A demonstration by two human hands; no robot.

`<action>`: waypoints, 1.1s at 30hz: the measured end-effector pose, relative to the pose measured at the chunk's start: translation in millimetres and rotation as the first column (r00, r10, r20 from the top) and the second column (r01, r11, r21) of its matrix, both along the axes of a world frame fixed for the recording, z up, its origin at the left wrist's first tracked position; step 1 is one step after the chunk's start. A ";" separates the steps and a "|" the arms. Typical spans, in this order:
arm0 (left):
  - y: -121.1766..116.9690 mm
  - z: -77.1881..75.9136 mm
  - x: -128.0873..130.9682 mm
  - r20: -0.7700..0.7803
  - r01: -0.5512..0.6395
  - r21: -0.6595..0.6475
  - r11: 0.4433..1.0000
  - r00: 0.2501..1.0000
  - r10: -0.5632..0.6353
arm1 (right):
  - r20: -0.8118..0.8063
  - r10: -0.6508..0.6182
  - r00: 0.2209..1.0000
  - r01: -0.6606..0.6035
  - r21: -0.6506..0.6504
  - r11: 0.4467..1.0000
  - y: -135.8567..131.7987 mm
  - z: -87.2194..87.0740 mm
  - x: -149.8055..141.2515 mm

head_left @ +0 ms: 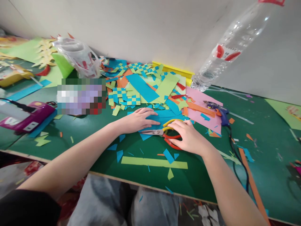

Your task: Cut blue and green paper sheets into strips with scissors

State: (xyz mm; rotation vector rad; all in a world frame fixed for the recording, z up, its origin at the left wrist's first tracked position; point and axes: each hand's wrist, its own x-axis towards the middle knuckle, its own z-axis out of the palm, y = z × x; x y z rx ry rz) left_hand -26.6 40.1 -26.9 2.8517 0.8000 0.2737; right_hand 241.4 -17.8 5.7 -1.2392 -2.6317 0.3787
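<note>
Desk (94,150): green, cut off at the frame's lower and side edges. Clear bottle (225,53): behind and right of the scissors, leaning, top cropped. Blue paper (164,116): just behind the scissors, partly under left hand (141,120), fingers slightly spread, palm down. Scissors (162,132): right hand (188,137) closed around the handles; blade tips hard to make out. Pixelated patch left of scissors: contents unreadable.
</note>
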 end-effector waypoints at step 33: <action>-0.8 1.3 0.6 -0.020 0.001 0.014 1.000 1.000 0.000 | 0.022 0.062 0.998 -0.063 0.039 0.997 -1.1 4.5 0.7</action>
